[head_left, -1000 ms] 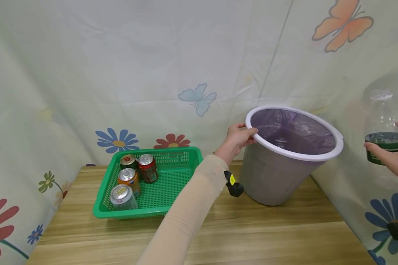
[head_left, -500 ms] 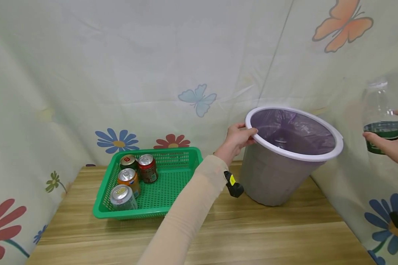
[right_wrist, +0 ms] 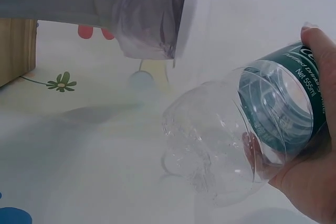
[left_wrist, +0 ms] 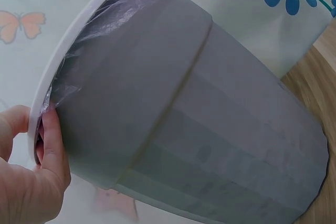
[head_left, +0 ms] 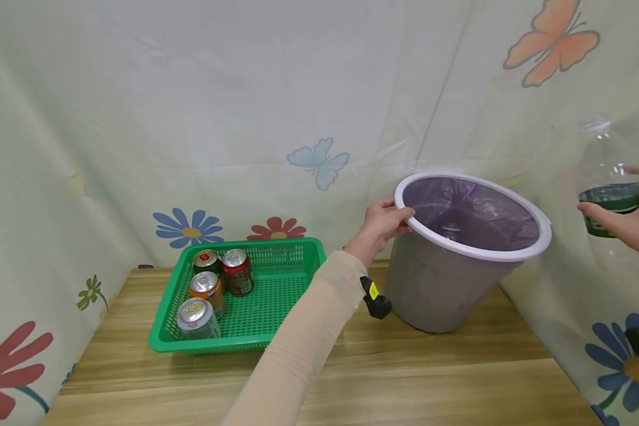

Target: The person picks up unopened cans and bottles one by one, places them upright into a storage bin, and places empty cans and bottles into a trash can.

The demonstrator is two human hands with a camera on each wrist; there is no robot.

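Note:
My left hand grips the white rim of a grey trash can, its thumb over the rim and its fingers beneath. The can leans, with its mouth facing me. A purple plastic liner covers the inside, where a clear object, perhaps a bottle, lies low down. Off to the right of the can, my right hand holds a clear plastic water bottle round its green label. The bottle's neck points up in the head view; part of that hand is cut off by the frame edge.
A green plastic basket stands on the wooden table to the left. Several drink cans, including an orange can and a red can, stand along its left side. Patterned curtains hang close behind and beside the table.
My right hand has moved the bottle up and slightly left, nearer the trash can. The left hand and the trash can have stayed in place.

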